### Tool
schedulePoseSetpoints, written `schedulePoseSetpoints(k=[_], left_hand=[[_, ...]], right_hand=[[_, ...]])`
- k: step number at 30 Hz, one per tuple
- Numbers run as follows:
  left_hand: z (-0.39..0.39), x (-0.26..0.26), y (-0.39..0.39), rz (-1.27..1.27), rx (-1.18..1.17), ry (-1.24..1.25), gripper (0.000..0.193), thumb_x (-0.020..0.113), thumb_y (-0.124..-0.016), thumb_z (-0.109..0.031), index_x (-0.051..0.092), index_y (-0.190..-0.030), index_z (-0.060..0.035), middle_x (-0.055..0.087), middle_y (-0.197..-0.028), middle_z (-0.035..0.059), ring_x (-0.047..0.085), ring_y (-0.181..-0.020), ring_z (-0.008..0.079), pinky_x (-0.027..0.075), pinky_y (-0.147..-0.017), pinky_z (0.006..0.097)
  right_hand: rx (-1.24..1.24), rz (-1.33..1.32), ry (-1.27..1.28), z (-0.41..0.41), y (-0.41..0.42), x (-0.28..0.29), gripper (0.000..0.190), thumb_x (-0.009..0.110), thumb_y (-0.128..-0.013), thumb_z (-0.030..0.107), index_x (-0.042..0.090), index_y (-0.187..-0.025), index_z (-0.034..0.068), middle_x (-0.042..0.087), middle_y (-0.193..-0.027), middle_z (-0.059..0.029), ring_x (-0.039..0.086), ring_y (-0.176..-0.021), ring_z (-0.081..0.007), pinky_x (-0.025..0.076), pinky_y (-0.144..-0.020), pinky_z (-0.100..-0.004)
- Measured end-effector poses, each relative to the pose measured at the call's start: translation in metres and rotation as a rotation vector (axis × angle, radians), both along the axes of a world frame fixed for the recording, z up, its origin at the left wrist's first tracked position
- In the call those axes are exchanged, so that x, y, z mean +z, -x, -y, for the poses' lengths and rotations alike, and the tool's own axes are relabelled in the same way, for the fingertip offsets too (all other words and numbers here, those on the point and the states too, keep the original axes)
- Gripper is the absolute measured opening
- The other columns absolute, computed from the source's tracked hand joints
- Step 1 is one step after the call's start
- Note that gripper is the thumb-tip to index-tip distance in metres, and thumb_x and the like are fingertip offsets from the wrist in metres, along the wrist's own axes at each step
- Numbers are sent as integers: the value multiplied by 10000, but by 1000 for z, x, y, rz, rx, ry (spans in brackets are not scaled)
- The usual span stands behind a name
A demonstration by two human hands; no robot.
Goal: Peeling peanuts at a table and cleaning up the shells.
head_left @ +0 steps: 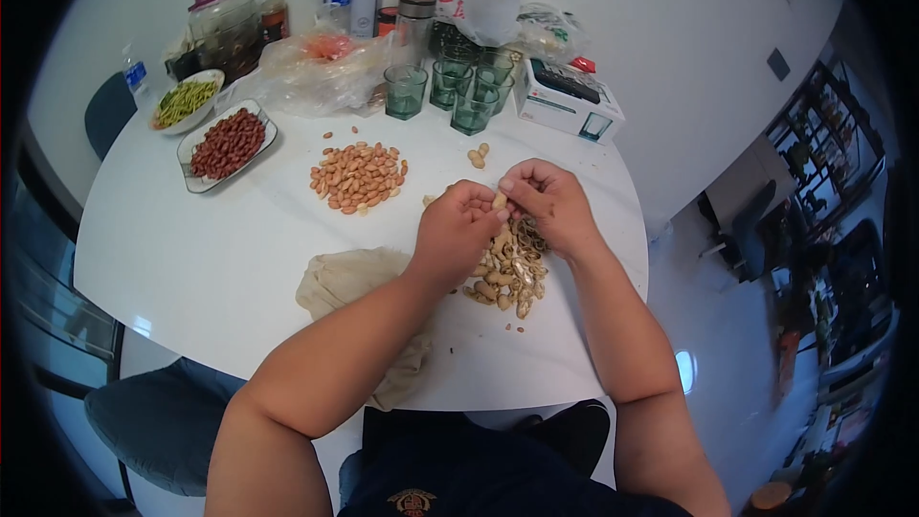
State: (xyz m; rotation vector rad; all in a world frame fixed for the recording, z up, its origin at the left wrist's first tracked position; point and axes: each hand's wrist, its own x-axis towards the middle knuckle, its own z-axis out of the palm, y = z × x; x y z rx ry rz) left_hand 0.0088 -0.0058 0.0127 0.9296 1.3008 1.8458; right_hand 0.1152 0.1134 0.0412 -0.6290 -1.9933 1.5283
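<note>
Between the fingertips of both my hands is an unshelled peanut (500, 200). My left hand (459, 230) grips it from the left, and my right hand (549, 205) has thumb and fingers at its upper right side. Below them lies a heap of peanut shells (511, 273), partly hidden by my hands. A round pile of shelled peanuts (359, 176) with pinkish skins is on the table to the left. Two or so whole peanuts (477, 156) lie beyond my hands. A beige cloth bag (352, 276) sits partly under my left forearm.
The white table (194, 258) also holds a dish of dark red peanuts (228, 143), a bowl of green vegetables (185, 102), several green drinking glasses (406, 92) and a white box (571, 100) with a remote control (566, 81) on top. Plastic bags (316, 72) and jars (225, 29) line the back.
</note>
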Motion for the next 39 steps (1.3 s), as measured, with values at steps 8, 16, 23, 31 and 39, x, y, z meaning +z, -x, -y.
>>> schedulePoseSetpoints(k=[8, 16, 23, 31, 39], left_hand=[[2, -2, -1, -279, 14, 156, 97, 653, -869, -79, 615, -939, -24, 667, -791, 27, 579, -670, 68, 482, -599, 237], [5, -5, -6, 30, -316, -94, 449, 637, -876, -18, 477, -1296, -13, 594, -958, 2, 556, -827, 66, 462, -673, 210], [8, -6, 8, 54, -510, -2, 620, 715, -868, -151, 417, -1377, 40, 604, -986, 3, 552, -839, 60, 460, -726, 206], [7, -9, 6, 39, -447, -25, 523, 708, -870, -125, 494, -1314, 50, 576, -830, -34, 510, -712, 44, 422, -644, 190], [-2, -10, 5, 161, -255, 75, 356, 614, -951, -220, 584, -1187, 45, 665, -919, 52, 631, -785, 107, 525, -719, 232]], right_hand=[[81, -2, -533, 1, -12, -27, 407, 478, -1007, 340, 619, -817, 8, 660, -759, -71, 594, -651, -145, 474, -610, -308], [137, 457, -712, 1, -22, 2, 313, 525, -907, 314, 660, -757, 74, 646, -698, -155, 625, -650, -361, 491, -643, -430], [97, 188, -1123, 10, -16, -14, 260, 595, -785, 277, 590, -583, 112, 612, -588, -84, 612, -535, -300, 473, -509, -417], [-2, 185, -1079, 9, -12, -25, 246, 649, -721, 271, 597, -548, 104, 605, -552, -93, 618, -529, -281, 479, -501, -392], [-75, 461, -935, 18, -12, -12, 333, 611, -810, 356, 669, -706, 45, 662, -725, -152, 659, -690, -319, 516, -658, -412]])
